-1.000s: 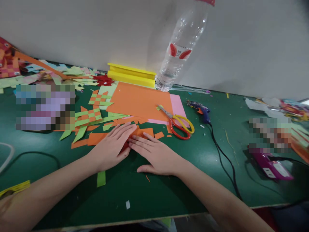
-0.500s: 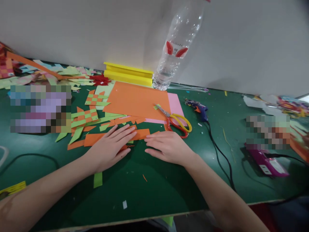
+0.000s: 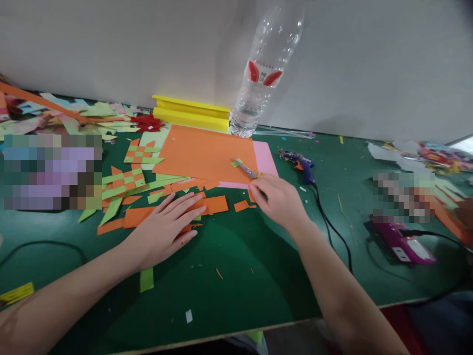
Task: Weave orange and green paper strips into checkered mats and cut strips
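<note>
My left hand [image 3: 166, 229] lies flat with fingers stretched out on a folded orange paper piece [image 3: 207, 204] on the green table [image 3: 236, 266]. My right hand [image 3: 279, 199] sits on the handles of the scissors [image 3: 244, 169], fingers curled over them. Only the metal blades and a sliver of yellow handle show. The blades rest on a large orange sheet [image 3: 203, 153] that lies over a pink sheet [image 3: 266, 158].
Green-and-orange woven paper pieces [image 3: 127, 180] and scraps lie to the left. A yellow folded card [image 3: 190, 112] and a clear plastic bottle [image 3: 260, 79] stand by the wall. A glue gun [image 3: 301, 162] with a black cord and a purple device [image 3: 401, 244] lie to the right.
My right hand left the orange piece, moved right and back, and settled over the scissors' handles. My left hand stayed flat on the paper.
</note>
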`<state>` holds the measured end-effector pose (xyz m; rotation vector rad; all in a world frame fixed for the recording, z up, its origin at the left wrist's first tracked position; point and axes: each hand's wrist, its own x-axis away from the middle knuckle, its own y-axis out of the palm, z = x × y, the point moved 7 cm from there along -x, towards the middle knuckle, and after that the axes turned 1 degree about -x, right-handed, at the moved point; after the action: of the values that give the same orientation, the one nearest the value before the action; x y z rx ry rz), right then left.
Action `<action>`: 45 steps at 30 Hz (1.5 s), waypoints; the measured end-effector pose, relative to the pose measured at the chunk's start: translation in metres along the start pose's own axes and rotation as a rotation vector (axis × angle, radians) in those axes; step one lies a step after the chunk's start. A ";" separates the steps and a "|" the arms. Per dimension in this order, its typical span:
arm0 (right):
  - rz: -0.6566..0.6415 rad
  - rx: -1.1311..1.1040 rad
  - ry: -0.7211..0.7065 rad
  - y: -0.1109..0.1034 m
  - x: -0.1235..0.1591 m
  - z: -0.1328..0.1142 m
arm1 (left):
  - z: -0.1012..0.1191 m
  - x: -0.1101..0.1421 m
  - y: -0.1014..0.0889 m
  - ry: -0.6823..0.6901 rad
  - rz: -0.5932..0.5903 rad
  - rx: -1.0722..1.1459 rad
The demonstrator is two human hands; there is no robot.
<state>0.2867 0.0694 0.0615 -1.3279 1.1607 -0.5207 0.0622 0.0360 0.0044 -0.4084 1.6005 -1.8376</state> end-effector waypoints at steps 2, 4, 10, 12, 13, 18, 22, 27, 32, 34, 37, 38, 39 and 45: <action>0.038 0.065 0.120 -0.001 0.000 0.023 | -0.001 0.000 0.000 -0.018 0.008 0.006; 0.003 0.113 0.170 0.005 0.002 0.037 | -0.002 0.000 0.000 -0.025 0.020 0.005; -0.050 0.138 0.250 0.009 0.006 0.051 | -0.002 0.001 0.000 -0.001 0.048 -0.003; -0.091 0.136 0.295 0.009 0.008 0.054 | -0.003 0.002 0.000 0.004 0.043 -0.015; -0.119 0.133 0.315 0.009 0.009 0.056 | -0.003 0.002 0.000 0.005 0.041 -0.022; -0.171 0.117 0.353 0.009 0.012 0.060 | -0.005 0.003 -0.003 -0.021 0.077 -0.049; -0.182 0.118 0.383 0.012 0.013 0.063 | -0.007 0.003 -0.007 -0.025 0.110 -0.049; -0.161 0.098 0.427 0.014 0.014 0.063 | -0.009 0.001 -0.017 -0.002 0.169 -0.027; -0.065 -0.020 0.466 0.010 0.014 0.062 | -0.012 0.002 -0.023 -0.013 0.194 -0.006; -0.018 -0.031 0.499 0.008 0.014 0.063 | -0.013 0.003 -0.023 -0.009 0.198 0.014; 0.068 -0.057 0.483 0.004 0.013 0.064 | -0.012 0.002 -0.022 0.024 0.201 0.053; 0.099 -0.079 0.462 0.002 0.012 0.063 | -0.012 0.002 -0.022 0.030 0.199 0.064; 0.126 -0.106 0.438 0.000 0.011 0.062 | -0.012 0.001 -0.021 0.030 0.198 0.074; 0.214 -0.210 0.295 -0.012 0.001 0.048 | -0.020 0.000 -0.026 -0.011 0.213 0.065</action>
<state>0.3330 0.0880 0.0645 -1.3116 1.6178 -0.4578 0.0425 0.0518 0.0250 -0.2102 1.5100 -1.7172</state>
